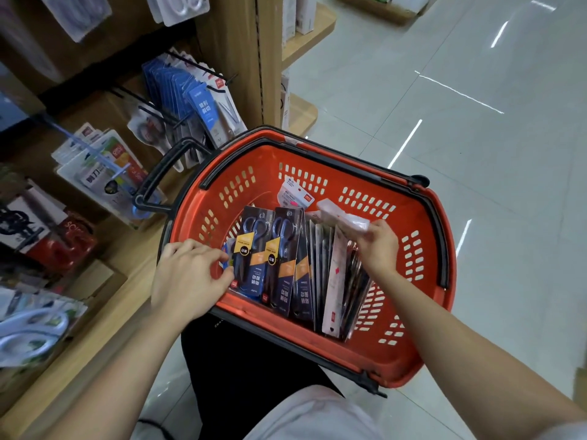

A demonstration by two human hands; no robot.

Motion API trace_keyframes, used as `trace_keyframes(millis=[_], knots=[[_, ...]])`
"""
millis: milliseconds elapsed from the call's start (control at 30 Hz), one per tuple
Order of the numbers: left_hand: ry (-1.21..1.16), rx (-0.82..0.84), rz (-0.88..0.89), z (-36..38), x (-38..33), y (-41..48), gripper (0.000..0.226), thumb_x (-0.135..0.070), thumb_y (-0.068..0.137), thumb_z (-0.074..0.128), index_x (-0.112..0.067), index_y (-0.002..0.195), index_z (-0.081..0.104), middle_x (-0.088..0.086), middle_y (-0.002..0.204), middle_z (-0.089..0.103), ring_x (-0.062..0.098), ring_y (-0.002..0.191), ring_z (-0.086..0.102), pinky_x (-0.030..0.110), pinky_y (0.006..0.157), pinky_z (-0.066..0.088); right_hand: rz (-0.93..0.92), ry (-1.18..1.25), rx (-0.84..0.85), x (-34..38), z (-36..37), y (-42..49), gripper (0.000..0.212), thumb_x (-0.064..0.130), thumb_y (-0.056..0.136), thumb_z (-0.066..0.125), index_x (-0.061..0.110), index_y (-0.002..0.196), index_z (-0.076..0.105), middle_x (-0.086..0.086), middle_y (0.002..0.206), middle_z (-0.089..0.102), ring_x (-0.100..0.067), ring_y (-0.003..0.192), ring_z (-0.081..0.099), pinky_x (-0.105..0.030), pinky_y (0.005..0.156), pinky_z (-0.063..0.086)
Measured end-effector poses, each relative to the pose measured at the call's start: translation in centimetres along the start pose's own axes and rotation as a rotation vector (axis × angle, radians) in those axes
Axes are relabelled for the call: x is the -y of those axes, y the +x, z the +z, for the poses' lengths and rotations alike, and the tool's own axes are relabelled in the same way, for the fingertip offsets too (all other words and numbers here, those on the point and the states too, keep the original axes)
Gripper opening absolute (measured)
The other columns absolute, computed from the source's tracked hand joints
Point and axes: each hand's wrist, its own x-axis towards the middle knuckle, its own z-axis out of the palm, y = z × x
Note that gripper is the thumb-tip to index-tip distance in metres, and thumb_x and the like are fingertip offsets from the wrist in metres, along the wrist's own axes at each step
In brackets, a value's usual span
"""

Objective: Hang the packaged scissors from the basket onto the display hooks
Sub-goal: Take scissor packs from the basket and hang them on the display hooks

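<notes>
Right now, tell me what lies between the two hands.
Head view: between the left hand and the right hand, gripping a white pack, packaged scissors stand on edge in a row inside the red basket.

Shiny pale floor tiles (476, 160) with streaks of ceiling light bouncing off them. Two rounded wooden shelves (313, 30) stick out past a tall wooden panel (235, 58), and some white boxes (305, 12) are standing on the upper one.
</notes>
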Motion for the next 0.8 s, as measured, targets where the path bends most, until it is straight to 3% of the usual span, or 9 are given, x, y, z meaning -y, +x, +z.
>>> trace_keyframes(millis=[100, 200, 333, 400, 467, 500, 600, 700, 800], knots=[[0.004, -0.001, 0.007, 0.0, 0.2, 0.0, 0.039, -0.054, 0.085, 0.052, -0.03, 0.093, 0.082, -0.011, 0.088, 0.077, 0.014, 0.094, 0.064, 0.033, 0.092, 0.03, -0.351, -0.223, 0.01, 0.2, 0.1, -1.3, 0.01, 0.011, 0.092, 0.073, 0.001, 0.094, 0.076, -0.003, 0.085, 0.059, -0.022, 0.079, 0.056, -0.04, 0.067, 0.054], [-0.007, 0.017, 0.002, 0.0, 0.3, 0.1, 0.045, -0.058, 0.086, 0.045, -0.032, 0.094, 0.081, -0.013, 0.088, 0.076, 0.013, 0.094, 0.063, 0.032, 0.09, 0.029, -0.656, -0.273, -0.057, 0.9, 0.4, -2.8, 0.011, -0.002, 0.081, 0.082, 0.0, 0.077, 0.072, -0.009, 0.078, 0.064, -0.028, 0.068, 0.061, -0.036, 0.052, 0.053], [-0.072, 0.142, -0.107, -1.5, -1.1, 0.9, 0.061, -0.07, 0.092, 0.031, -0.035, 0.104, 0.08, -0.011, 0.077, 0.072, 0.013, 0.09, 0.062, 0.035, 0.09, 0.032, -0.857, -0.258, 0.122, 1.8, 2.7, -6.7, 0.015, -0.006, 0.08, 0.081, 0.001, 0.093, 0.075, -0.008, 0.08, 0.067, -0.028, 0.071, 0.065, -0.039, 0.055, 0.059], [-0.22, 0.286, -0.21, -2.4, -3.1, 1.9, 0.059, -0.07, 0.1, 0.033, -0.033, 0.122, 0.074, -0.003, 0.087, 0.075, 0.018, 0.091, 0.062, 0.036, 0.092, 0.042, -0.883, -0.254, 0.198, 1.9, 4.0, -7.6, 0.02, -0.008, 0.084, 0.077, 0.001, 0.102, 0.075, -0.007, 0.074, 0.059, -0.027, 0.065, 0.057, -0.042, 0.05, 0.053], [-0.408, 0.5, -0.344, -1.7, -4.9, 3.4, 0.064, -0.071, 0.098, 0.042, -0.025, 0.137, 0.066, 0.004, 0.129, 0.071, 0.026, 0.114, 0.064, 0.041, 0.103, 0.048, -0.894, -0.235, 0.209, 2.2, 4.7, -7.5, 0.012, -0.004, 0.09, 0.07, -0.001, 0.101, 0.074, -0.009, 0.072, 0.056, -0.029, 0.062, 0.055, -0.044, 0.048, 0.05], [-0.565, 0.578, -0.437, -1.0, -5.8, 4.1, 0.071, -0.074, 0.094, 0.048, -0.02, 0.136, 0.065, 0.005, 0.137, 0.066, 0.029, 0.119, 0.065, 0.044, 0.104, 0.051, -0.893, -0.223, 0.212, 2.4, 4.8, -7.3, 0.01, -0.001, 0.094, 0.066, -0.001, 0.099, 0.074, -0.009, 0.072, 0.056, -0.03, 0.062, 0.055, -0.044, 0.048, 0.05], [-0.981, 0.668, -0.672, 1.4, -7.4, 5.8, 0.048, -0.051, 0.096, 0.066, -0.012, 0.124, 0.065, 0.005, 0.111, 0.074, 0.021, 0.091, 0.074, 0.033, 0.075, 0.063, -0.889, -0.178, 0.273, 2.9, 5.0, -6.9, 0.007, 0.002, 0.093, 0.068, 0.0, 0.097, 0.074, -0.01, 0.074, 0.056, -0.03, 0.063, 0.056, -0.045, 0.052, 0.051], [-0.96, 0.558, -0.67, 3.8, -7.8, 6.8, 0.015, -0.019, 0.096, 0.073, -0.005, 0.102, 0.071, 0.01, 0.095, 0.075, 0.019, 0.073, 0.068, 0.036, 0.069, 0.06, -0.871, -0.117, 0.384, 2.4, 5.2, -7.1, 0.012, 0.006, 0.096, 0.069, 0.004, 0.106, 0.076, -0.008, 0.084, 0.063, -0.027, 0.072, 0.059, -0.042, 0.062, 0.053], [-0.797, 0.478, -0.657, 4.6, -7.3, 7.1, 0.017, -0.012, 0.088, 0.077, 0.002, 0.083, 0.068, 0.012, 0.081, 0.067, 0.021, 0.065, 0.054, 0.036, 0.058, 0.046, -0.734, -0.021, 0.486, 2.0, 4.9, -7.1, 0.018, 0.009, 0.094, 0.073, 0.011, 0.11, 0.079, -0.004, 0.095, 0.073, -0.019, 0.084, 0.067, -0.035, 0.077, 0.058]])
